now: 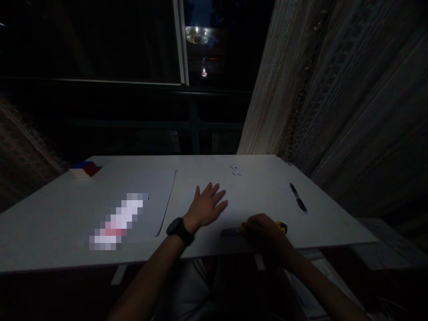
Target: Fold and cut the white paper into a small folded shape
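My left hand (206,206), with a dark watch (179,229) on its wrist, lies flat with the fingers spread. Beneath it is a pale surface, perhaps paper on the white table (197,243); the dim light hides which. To its right, near the front edge, my right hand (262,229) is closed around a yellow and black utility knife (281,227). A dark flat blade points left from the grip toward the left hand. Ahead of the fingers lie small white paper pieces (235,170) with dark marks.
A stack of white paper sheets (163,191) lies on the left, with a blurred-out patch over it. A coloured puzzle cube (84,169) sits at the far left corner. On the right lies a black pen (297,197). Curtains (267,102) hang behind, beside a dark window.
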`<state>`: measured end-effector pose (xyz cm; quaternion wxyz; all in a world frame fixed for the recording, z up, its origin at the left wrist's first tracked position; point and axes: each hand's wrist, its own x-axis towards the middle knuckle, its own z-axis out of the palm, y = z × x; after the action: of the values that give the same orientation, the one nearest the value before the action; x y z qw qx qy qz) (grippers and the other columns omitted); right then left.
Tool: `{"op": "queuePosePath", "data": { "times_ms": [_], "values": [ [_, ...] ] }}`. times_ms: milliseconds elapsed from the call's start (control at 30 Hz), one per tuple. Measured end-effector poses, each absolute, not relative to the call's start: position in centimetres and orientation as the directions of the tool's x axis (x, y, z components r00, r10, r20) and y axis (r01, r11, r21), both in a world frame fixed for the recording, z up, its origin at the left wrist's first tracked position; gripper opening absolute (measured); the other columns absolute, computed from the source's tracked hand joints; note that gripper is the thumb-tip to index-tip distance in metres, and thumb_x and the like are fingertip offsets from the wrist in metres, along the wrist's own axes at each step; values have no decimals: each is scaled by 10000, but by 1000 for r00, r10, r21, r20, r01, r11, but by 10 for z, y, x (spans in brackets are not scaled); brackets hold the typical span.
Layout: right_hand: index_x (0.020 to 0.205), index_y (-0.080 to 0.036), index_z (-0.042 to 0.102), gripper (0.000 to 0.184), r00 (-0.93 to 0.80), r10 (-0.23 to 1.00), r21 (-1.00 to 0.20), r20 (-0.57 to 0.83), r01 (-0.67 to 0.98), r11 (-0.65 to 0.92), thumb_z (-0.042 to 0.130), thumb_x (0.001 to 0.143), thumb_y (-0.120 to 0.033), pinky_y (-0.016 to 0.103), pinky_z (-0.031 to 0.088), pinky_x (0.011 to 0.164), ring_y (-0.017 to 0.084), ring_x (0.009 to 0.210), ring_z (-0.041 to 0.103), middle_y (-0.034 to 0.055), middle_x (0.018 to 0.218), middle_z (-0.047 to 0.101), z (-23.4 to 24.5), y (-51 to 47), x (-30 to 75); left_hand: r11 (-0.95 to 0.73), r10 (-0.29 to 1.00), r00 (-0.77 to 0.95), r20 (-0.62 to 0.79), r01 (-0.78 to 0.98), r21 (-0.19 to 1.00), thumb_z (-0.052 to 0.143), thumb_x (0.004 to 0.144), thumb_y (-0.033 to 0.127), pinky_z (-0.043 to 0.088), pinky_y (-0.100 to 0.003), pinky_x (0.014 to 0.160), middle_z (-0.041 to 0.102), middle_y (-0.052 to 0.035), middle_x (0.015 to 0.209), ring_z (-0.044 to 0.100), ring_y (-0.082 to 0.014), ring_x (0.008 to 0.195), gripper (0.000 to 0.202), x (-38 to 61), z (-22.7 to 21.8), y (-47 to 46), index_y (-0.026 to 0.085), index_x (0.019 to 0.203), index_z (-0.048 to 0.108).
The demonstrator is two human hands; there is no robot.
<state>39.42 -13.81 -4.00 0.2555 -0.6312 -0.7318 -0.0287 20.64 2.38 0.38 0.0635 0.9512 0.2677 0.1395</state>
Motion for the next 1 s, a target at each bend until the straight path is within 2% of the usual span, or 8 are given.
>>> {"op": "queuePosePath", "data": {
  "times_ms": [167, 300, 367, 500, 600, 667, 733, 1000],
  "values": [
    [1008, -187, 598, 233, -93, 909, -232, 406, 952, 200, 458, 822, -195, 349, 421, 762, 217, 890, 546, 112, 972, 613, -35, -144, 398, -842, 538, 798, 272, 520, 142, 276, 862, 563, 157, -529, 1052, 318, -71, 1431, 181, -290, 1337, 560, 174, 11, 32, 258, 1313, 404],
    [1031, -128, 550, 268, 188, 903, -387, 386, 922, -26, 371, 873, -250, 340, 432, 760, 212, 884, 551, 148, 995, 578, -9, -138, 402, -822, 562, 784, 263, 564, 74, 294, 852, 571, 140, -544, 1051, 307, -70, 1437, 170, -313, 1337, 568, 157, 4, 31, 275, 1328, 387],
    [1030, -134, 531, 287, 325, 885, -506, 335, 854, -122, 339, 894, -299, 334, 429, 753, 199, 854, 560, 128, 964, 588, 6, -125, 406, -812, 575, 780, 245, 580, 60, 279, 858, 567, 132, -558, 1047, 293, -71, 1444, 157, -319, 1339, 571, 156, -2, 29, 278, 1342, 365],
    [723, -145, 534, 306, 288, 953, -815, 94, 572, -93, 427, 865, -395, 262, 445, 603, 134, 613, 539, 40, 669, 569, 20, -82, 413, -804, 587, 778, 222, 592, 51, 236, 866, 567, 114, -571, 1045, 269, -64, 1455, 133, -317, 1345, 579, 161, -11, 25, 281, 1359, 334],
    [730, -144, 496, 246, 360, 922, -974, -140, 118, -194, 509, 839, -364, 243, 484, 555, 111, 574, 555, 40, 673, 573, 20, -49, 414, -796, 600, 772, 210, 604, 53, 216, 865, 572, 113, -590, 1035, 259, -57, 1460, 120, -324, 1346, 585, 163, -13, 25, 285, 1363, 324],
    [778, -153, 478, 219, 370, 900, -973, -232, -91, -214, 535, 831, -357, 272, 522, 568, 121, 593, 587, 45, 700, 585, 20, -34, 412, -793, 603, 770, 209, 607, 51, 211, 866, 571, 110, -594, 1033, 260, -57, 1460, 117, -327, 1346, 586, 163, -14, 25, 282, 1364, 321],
    [809, -157, 465, 211, 345, 892, -952, -293, -196, -237, 530, 836, -356, 315, 545, 567, 141, 591, 609, 47, 691, 586, 23, -25, 411, -792, 604, 768, 213, 609, 48, 208, 868, 566, 107, -596, 1031, 261, -57, 1459, 117, -328, 1345, 582, 163, -14, 25, 282, 1364, 318],
    [819, -155, 470, 135, 335, 885, -930, -324, -286, -232, 502, 861, -280, 328, 558, 584, 141, 591, 621, 56, 713, 604, 42, -29, 403, -787, 609, 764, 213, 615, 47, 202, 865, 573, 101, -597, 1027, 253, -68, 1462, 120, -335, 1343, 592, 165, -15, 24, 276, 1367, 308]
  ]
}}
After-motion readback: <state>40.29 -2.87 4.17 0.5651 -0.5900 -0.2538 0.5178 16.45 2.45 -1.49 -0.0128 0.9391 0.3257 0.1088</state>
